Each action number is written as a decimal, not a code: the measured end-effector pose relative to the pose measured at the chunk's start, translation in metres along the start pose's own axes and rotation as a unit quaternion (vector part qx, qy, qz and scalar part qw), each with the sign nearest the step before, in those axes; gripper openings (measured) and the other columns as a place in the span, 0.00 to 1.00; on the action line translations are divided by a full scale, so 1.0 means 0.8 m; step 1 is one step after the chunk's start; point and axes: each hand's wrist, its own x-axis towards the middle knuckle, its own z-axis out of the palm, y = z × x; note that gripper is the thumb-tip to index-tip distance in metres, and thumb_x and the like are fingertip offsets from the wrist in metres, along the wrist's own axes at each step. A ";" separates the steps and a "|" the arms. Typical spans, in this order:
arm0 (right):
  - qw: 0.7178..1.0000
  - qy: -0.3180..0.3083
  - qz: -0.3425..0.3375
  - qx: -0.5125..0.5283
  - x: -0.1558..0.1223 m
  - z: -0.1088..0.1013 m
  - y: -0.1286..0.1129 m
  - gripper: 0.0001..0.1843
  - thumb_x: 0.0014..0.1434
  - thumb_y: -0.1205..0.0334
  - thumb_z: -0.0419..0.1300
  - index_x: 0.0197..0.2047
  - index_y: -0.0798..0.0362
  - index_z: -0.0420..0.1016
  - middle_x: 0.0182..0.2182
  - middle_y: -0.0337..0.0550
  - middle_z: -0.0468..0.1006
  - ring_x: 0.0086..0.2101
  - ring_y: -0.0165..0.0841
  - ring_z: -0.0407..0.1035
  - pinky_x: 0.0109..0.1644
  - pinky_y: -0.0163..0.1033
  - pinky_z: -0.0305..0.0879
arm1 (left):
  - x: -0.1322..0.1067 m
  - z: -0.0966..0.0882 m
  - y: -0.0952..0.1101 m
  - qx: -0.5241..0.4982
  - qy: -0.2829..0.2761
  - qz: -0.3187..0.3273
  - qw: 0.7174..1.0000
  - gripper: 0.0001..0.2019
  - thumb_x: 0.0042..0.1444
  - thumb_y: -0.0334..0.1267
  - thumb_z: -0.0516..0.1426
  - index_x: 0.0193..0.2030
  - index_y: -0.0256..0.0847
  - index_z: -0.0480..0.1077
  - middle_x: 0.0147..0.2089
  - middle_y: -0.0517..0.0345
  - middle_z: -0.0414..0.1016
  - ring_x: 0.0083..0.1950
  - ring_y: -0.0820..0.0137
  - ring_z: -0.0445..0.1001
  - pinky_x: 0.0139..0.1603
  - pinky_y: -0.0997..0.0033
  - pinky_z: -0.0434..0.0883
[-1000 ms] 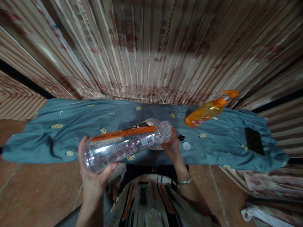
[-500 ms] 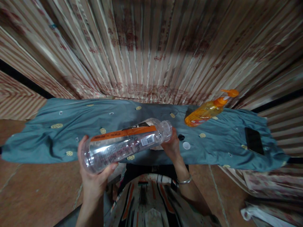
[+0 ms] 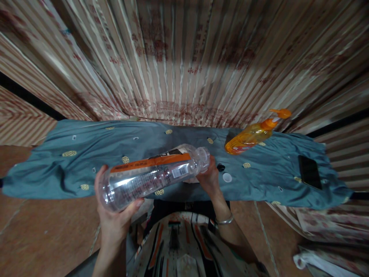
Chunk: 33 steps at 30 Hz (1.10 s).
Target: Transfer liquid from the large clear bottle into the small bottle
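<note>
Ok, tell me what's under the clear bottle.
Below the bottle, the blue-green cloth shows, with a sliver of something pale beside the right hand. The bottle covers the rest, so I cannot tell what the pale thing is.

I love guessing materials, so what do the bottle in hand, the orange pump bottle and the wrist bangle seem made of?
Bottle in hand: probably clear, glossy plastic, judging by its see-through wall and sharp highlights.
Pump bottle: likely glossy, translucent plastic, as light shows through its amber body; its opaque orange pump looks plastic too.
Bangle: perhaps polished metal, from its silvery gleam.
</note>
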 end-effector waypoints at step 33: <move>1.000 0.001 -0.017 0.014 0.000 0.000 0.005 0.35 0.49 0.46 0.73 0.58 0.47 0.72 0.47 0.53 0.88 0.42 0.50 0.85 0.47 0.61 0.86 | 0.000 -0.001 -0.004 -0.019 0.002 -0.044 0.999 0.60 0.29 0.53 0.79 0.74 0.58 0.67 0.64 0.56 0.73 0.59 0.55 0.76 0.59 0.58 0.77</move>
